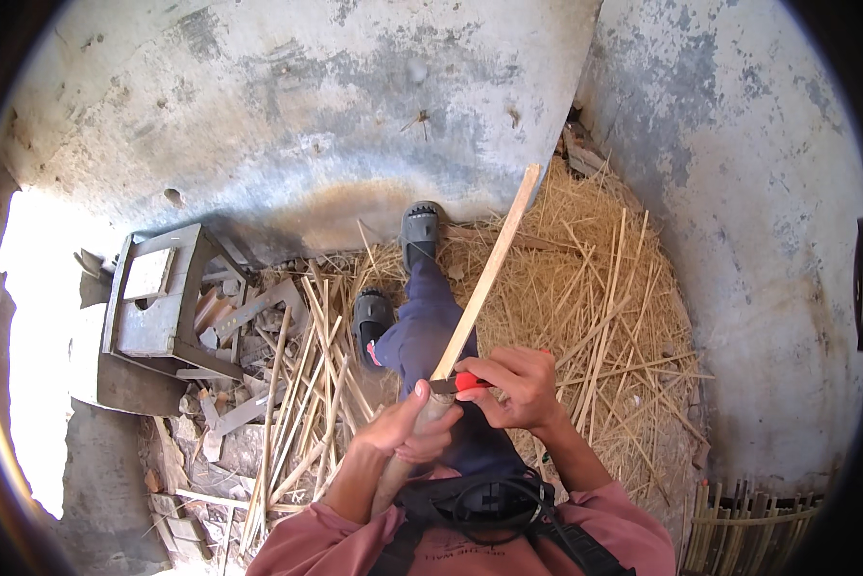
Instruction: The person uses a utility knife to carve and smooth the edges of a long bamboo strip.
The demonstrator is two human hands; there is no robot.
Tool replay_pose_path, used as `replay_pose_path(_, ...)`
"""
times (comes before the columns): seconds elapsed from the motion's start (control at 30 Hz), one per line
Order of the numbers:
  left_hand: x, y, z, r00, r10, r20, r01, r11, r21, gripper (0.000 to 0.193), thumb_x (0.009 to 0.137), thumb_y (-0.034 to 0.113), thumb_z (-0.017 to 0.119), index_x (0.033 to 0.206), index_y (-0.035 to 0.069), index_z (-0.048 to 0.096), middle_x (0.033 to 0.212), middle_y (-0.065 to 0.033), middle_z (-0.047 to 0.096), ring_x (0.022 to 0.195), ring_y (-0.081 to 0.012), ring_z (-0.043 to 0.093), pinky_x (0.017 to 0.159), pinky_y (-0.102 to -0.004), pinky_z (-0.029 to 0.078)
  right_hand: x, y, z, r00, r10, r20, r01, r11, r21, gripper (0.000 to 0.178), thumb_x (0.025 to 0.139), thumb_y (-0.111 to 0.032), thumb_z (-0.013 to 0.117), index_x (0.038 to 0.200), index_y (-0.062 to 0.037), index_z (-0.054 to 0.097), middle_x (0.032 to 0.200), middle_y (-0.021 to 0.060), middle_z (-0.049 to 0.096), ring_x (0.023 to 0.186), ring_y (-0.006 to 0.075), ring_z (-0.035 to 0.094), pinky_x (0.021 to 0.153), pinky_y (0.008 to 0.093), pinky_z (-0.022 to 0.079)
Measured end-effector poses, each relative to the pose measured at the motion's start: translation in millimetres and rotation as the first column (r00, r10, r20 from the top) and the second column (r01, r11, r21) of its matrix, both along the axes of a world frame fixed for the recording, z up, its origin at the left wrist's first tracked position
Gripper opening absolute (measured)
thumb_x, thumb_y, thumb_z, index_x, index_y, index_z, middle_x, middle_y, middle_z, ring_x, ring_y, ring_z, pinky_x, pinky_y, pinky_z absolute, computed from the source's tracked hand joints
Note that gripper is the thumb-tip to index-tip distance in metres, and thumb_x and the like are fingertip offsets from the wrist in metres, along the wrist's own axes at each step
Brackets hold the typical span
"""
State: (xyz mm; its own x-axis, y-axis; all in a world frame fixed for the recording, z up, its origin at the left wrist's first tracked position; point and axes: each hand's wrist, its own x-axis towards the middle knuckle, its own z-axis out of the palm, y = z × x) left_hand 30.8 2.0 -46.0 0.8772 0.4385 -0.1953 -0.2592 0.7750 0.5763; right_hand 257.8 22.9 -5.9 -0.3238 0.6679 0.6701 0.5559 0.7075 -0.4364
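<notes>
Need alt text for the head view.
A person's left hand grips a long stick while the right hand holds a red-handled blade across it. Straw and loose strips lie around the shoes.

The knife (458, 382) in our right hand (516, 387) lies across the stick (492, 266), just above our left hand (405, 428), wrapped around its lower part. The stick slants forward and right over our legs (426, 312), toward the front wall (307, 86). Ahead are our shoes (420, 230), the right one farther forward. To our left, a stand (167, 324) sits beside rubble (203, 449); loose strips (302, 403) lie between it and us. Straw (585, 230) spreads at right, up to the side wall (748, 163), with a slatted rack (753, 538) nearer us.
</notes>
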Motion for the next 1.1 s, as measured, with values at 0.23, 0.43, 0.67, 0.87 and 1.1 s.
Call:
replay_pose_path(0.23, -3, 0, -1, 0.998, -0.055, -0.003, 0.055, 0.998, -0.038, 0.076, 0.096, 0.085, 0.032, 0.082, 0.012, 0.046, 0.051, 0.0075, 0.026, 0.038, -0.0033, 0.021, 0.035, -0.0216, 0.017, 1, -2, 9, 0.999, -0.038, 0.038, 0.036, 0.998, 0.055, 0.030, 0.078, -0.035, 0.086, 0.096, -0.0128, 0.077, 0.063, -0.0005, 0.054, 0.052, 0.0180, 0.055, 0.049, 0.0325, 0.041)
replay_pose_path(0.43, -8, -3, -11, 0.998, -0.055, -0.039, 0.052, 0.997, -0.059, 0.076, 0.096, 0.085, 0.033, 0.088, 0.011, 0.047, 0.053, 0.0067, 0.029, 0.039, -0.0036, 0.023, 0.036, -0.0217, 0.018, 3, -3, 13, 0.997, -0.052, 0.051, 0.048, 0.996, 0.077, 0.027, 0.080, -0.032, 0.085, 0.096, -0.0120, 0.077, 0.063, -0.0011, 0.055, 0.051, 0.0176, 0.055, 0.048, 0.0324, 0.040)
replay_pose_path(0.67, 1, -25, -6, 0.996, -0.075, -0.044, 0.079, 0.991, 0.111, 0.075, 0.096, 0.084, 0.029, 0.076, 0.013, 0.039, 0.049, 0.0065, 0.032, 0.038, -0.0023, 0.027, 0.034, -0.0198, 0.021, 49, 36, 37, 0.912, -0.318, -0.259, 0.341, 0.939, 0.048, 0.031, 0.097, -0.031, 0.073, 0.099, -0.0011, 0.076, 0.070, 0.0014, 0.064, 0.051, 0.0104, 0.051, 0.048, 0.0276, 0.037)
replay_pose_path(0.87, -18, -20, -2, 0.994, -0.062, -0.094, 0.076, 0.985, 0.156, 0.075, 0.097, 0.084, 0.030, 0.075, 0.013, 0.039, 0.050, 0.0069, 0.031, 0.038, -0.0026, 0.026, 0.035, -0.0207, 0.019, 63, 52, 33, 0.813, -0.373, -0.446, 0.357, 0.926, -0.124, 0.033, 0.104, -0.032, 0.064, 0.109, 0.0000, 0.073, 0.076, -0.0022, 0.060, 0.060, 0.0044, 0.045, 0.052, 0.0239, 0.031)
replay_pose_path(1.1, -16, -11, -3, 0.987, 0.069, -0.142, -0.046, 0.986, 0.162, 0.076, 0.094, 0.086, 0.032, 0.075, 0.013, 0.040, 0.050, 0.0070, 0.032, 0.037, -0.0027, 0.026, 0.032, -0.0200, 0.021, 36, 23, 10, 0.910, -0.122, -0.397, 0.074, 0.988, -0.133, 0.023, 0.101, -0.024, 0.066, 0.104, -0.0021, 0.070, 0.076, 0.0023, 0.062, 0.061, 0.0112, 0.057, 0.054, 0.0277, 0.041)
